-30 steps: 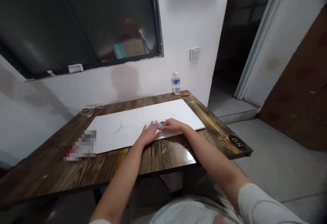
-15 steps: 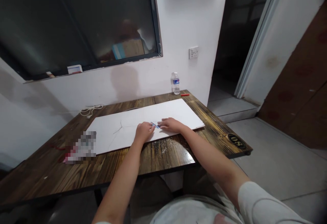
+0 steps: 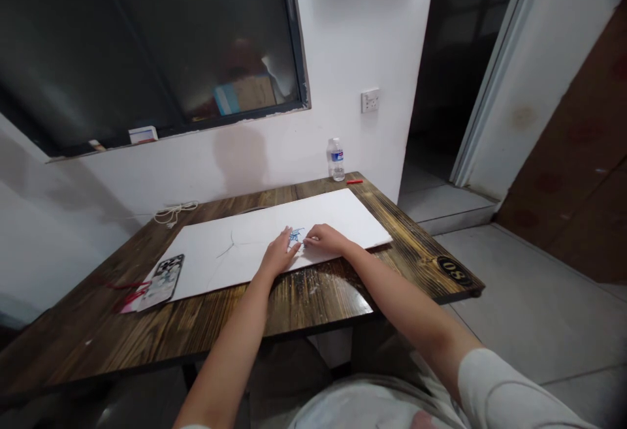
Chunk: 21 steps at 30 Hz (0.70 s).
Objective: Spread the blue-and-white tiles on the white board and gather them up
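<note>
On the white board (image 3: 337,210) lies a small blue cluster of thin strips or lines (image 3: 294,236), too small to name for sure. My left hand (image 3: 278,256) rests at its left side, fingers stretched forward and the thumb apart toward the cluster's near edge. At the right side, my right hand (image 3: 327,239) has its fingers curled together, the tips at the cluster's right edge. Whatever those fingertips pinch, if anything, is hidden. Thin dark lines run over the board left of my hands.
A phone in a patterned case (image 3: 165,279) lies on the board's left end, beside a red cord (image 3: 133,293). A white cable (image 3: 174,212), a water bottle (image 3: 337,162) and a red pen (image 3: 354,181) are along the back of the wooden table (image 3: 313,298).
My left fingers have stretched forward and spread from the thumb. The right fingers have curled in. More of the blue cluster shows between my hands, looking taller.
</note>
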Each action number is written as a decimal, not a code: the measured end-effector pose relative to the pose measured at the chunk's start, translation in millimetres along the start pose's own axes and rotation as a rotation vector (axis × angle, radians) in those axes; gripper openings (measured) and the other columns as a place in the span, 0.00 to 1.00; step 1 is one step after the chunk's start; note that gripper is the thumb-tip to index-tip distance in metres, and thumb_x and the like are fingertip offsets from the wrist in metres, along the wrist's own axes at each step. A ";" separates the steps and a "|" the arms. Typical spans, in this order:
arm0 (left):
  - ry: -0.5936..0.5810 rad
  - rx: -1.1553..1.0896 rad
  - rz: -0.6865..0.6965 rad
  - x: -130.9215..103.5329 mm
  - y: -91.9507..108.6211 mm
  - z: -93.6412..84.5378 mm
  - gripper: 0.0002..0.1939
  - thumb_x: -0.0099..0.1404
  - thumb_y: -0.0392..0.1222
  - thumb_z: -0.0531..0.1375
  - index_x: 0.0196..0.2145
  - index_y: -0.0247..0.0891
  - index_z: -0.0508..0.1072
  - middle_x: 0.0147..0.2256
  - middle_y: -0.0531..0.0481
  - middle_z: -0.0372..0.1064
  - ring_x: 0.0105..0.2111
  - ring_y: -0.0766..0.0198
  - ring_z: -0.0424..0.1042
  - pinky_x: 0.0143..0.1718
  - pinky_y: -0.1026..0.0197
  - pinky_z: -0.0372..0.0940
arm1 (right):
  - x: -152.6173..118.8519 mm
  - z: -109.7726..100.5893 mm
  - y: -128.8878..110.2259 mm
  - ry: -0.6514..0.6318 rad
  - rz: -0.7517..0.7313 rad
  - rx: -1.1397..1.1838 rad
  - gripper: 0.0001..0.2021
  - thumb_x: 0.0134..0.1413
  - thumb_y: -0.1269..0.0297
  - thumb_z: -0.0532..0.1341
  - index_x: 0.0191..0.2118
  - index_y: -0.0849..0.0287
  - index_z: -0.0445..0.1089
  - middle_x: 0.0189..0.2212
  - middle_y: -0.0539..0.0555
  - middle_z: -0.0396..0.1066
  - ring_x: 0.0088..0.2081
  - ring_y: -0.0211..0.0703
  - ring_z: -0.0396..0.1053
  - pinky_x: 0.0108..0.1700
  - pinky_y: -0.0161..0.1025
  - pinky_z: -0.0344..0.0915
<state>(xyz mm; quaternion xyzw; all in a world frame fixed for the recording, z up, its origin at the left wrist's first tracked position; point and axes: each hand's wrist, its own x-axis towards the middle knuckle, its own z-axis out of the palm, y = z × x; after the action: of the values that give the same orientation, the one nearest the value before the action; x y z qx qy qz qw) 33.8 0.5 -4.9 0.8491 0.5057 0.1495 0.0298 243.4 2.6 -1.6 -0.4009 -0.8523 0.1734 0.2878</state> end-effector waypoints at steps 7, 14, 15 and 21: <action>-0.113 0.023 0.250 -2.2 6.4 -9.1 0.19 0.69 0.51 0.48 0.48 0.47 0.74 0.54 0.53 0.69 0.58 0.61 0.62 0.57 0.58 0.57 | -0.2 6.9 9.9 -0.012 -0.039 -0.140 0.15 0.59 0.65 0.58 0.51 0.57 0.71 0.53 0.58 0.69 0.55 0.49 0.64 0.54 0.44 0.58; -0.017 0.180 -0.137 -3.9 7.3 -8.8 0.23 0.70 0.53 0.45 0.43 0.44 0.77 0.48 0.45 0.73 0.50 0.55 0.70 0.49 0.56 0.62 | -4.6 -6.1 8.3 -0.087 -0.007 -0.057 0.12 0.59 0.60 0.57 0.41 0.52 0.77 0.46 0.53 0.75 0.52 0.48 0.68 0.54 0.41 0.59; -0.019 0.173 -0.158 -3.8 5.7 -8.4 0.23 0.70 0.53 0.44 0.44 0.44 0.77 0.50 0.45 0.72 0.51 0.54 0.69 0.49 0.55 0.62 | -4.6 -6.0 7.4 -0.099 -0.013 -0.007 0.11 0.58 0.59 0.58 0.41 0.51 0.78 0.46 0.52 0.75 0.53 0.48 0.67 0.54 0.41 0.59; -0.136 0.107 -0.049 -0.4 -3.4 0.6 0.28 0.69 0.57 0.44 0.61 0.44 0.61 0.65 0.43 0.49 0.65 0.51 0.47 0.60 0.46 0.48 | -3.4 4.4 -0.3 -0.213 -0.189 0.160 0.13 0.59 0.57 0.57 0.44 0.50 0.76 0.46 0.49 0.75 0.58 0.46 0.62 0.55 0.38 0.59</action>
<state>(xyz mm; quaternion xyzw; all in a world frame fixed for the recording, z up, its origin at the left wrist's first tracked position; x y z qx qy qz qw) 30.9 1.9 -6.3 0.8450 0.5304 0.0636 0.0224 242.2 -0.5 -6.0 -0.2743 -0.8953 0.2544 0.2419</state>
